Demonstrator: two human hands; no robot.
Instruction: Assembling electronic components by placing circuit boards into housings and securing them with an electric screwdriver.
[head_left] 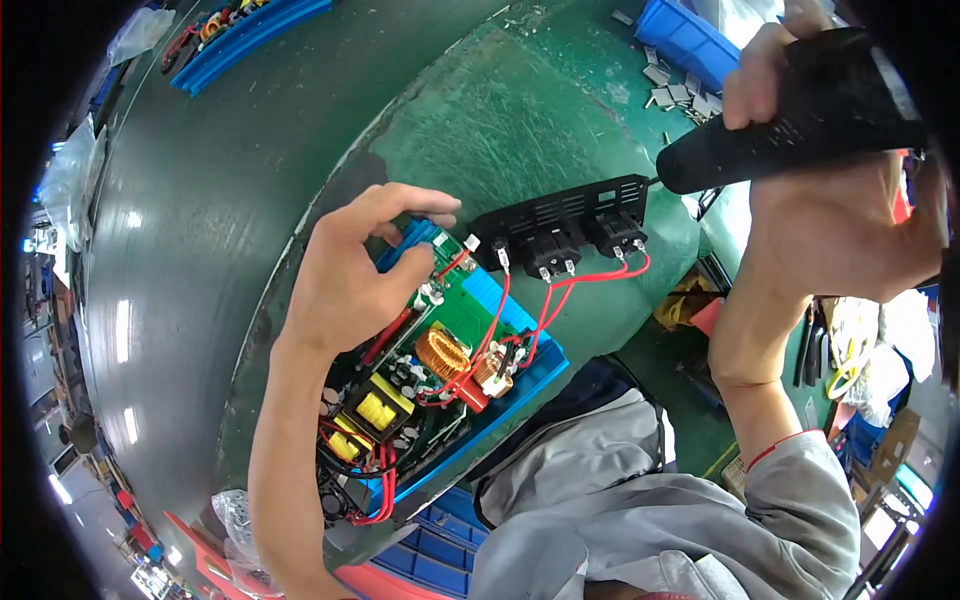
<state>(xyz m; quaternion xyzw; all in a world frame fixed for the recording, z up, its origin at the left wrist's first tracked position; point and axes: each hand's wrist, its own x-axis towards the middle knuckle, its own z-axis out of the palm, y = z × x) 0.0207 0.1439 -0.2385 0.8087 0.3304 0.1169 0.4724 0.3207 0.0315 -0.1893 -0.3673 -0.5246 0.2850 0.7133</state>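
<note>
My left hand (pixel 350 265) grips the far end of an open blue casing (pixel 545 370), thumb over the edge of its green circuit board (pixel 455 305). On that board sit copper-wound coils (pixel 442 352) and a yellow-wrapped transformer (pixel 378 410). Red wires (pixel 548 318) run from it to a black slotted end panel (pixel 560 222) with sockets, standing on edge just right of the casing. My right hand (pixel 830 225) is closed around a black electric screwdriver (pixel 790 110). The tool lies nearly level, its bit at the panel's right end; whether it touches a screw is too small to tell.
Small metal pieces (pixel 680 95) lie scattered by a blue bin (pixel 690 40) at the far right of the green work surface (pixel 500 110). Another blue casing with parts (pixel 250 35) lies far left. Below the surface edge stands a blue crate (pixel 430 555).
</note>
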